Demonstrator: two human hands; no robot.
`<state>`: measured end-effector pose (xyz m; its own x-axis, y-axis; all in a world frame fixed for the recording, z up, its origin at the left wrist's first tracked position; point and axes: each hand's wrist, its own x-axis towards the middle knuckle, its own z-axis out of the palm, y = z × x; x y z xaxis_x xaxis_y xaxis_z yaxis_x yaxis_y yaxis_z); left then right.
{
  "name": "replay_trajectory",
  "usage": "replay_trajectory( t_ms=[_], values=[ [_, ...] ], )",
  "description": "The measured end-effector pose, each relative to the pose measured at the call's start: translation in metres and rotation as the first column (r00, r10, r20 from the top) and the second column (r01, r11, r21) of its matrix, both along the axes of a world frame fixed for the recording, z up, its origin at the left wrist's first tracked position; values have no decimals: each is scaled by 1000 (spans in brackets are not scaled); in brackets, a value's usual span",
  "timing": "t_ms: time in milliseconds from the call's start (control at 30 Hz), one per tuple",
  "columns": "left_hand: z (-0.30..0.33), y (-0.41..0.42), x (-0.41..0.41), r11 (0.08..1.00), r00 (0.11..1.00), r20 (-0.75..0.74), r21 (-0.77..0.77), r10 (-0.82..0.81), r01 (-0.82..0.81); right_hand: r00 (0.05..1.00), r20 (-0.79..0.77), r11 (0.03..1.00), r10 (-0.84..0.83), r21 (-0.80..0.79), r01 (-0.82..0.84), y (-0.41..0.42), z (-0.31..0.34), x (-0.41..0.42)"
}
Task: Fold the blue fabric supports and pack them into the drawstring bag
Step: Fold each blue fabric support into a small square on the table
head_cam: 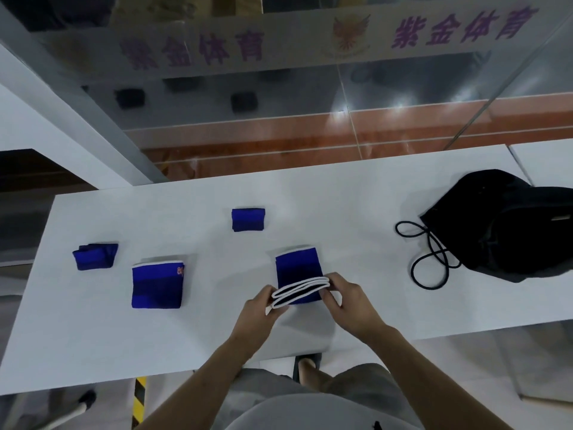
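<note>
A blue fabric support with white edging lies at the table's middle front, folded over. My left hand pinches its near white edge at the left end, and my right hand pinches the same edge at the right end. A second folded support with a white rim lies to the left. A small folded blue one sits at the far left, and another small folded one lies farther back. The black drawstring bag rests at the right, its cord looped on the table.
The white table runs left to right, its front edge just before my legs. A glass wall with purple lettering stands behind it. A yellow-black striped marking shows on the floor below the table.
</note>
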<state>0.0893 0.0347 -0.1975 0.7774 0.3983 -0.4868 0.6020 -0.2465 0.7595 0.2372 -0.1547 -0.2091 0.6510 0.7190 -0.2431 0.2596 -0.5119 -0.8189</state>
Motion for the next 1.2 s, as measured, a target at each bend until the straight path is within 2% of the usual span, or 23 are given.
replay_trajectory(
  t_ms=[133,333,467,533,667,767,867,933,1000,1100,1200],
  values=[
    [-9,0,6,996,996,-32,-40,82,-83,997,-57,998,-56,-22,55,7,-11,7],
    [-12,10,21,976,983,-64,-126,171,-178,982,-101,978,-159,-154,143,33,-12,18],
    [-18,16,27,984,985,-104,-102,138,-149,981,-67,949,-184,-271,159,47,-19,25],
    [-19,16,32,976,976,-115,-94,186,-197,971,-96,934,-221,-308,182,51,-22,28],
    [-26,9,39,971,958,-165,10,236,-238,942,-136,910,-307,-331,249,57,-25,29],
    [-29,2,42,966,954,-230,215,194,-144,931,-127,901,-341,-328,285,57,-29,27],
    [-32,-5,41,906,974,-181,420,137,-49,936,-70,903,-345,-297,310,54,-31,24],
    [-33,-11,40,825,990,-128,564,50,32,943,-9,913,-331,-253,318,50,-30,21],
    [-34,-17,40,739,997,-75,670,-28,71,944,162,928,-286,-197,315,44,-30,19],
    [-37,-21,41,666,989,-82,732,-125,145,867,478,963,-140,-139,232,35,-32,16],
    [-45,-20,43,606,954,-124,748,-273,271,836,548,986,29,-151,64,30,-37,14]
  ],
)
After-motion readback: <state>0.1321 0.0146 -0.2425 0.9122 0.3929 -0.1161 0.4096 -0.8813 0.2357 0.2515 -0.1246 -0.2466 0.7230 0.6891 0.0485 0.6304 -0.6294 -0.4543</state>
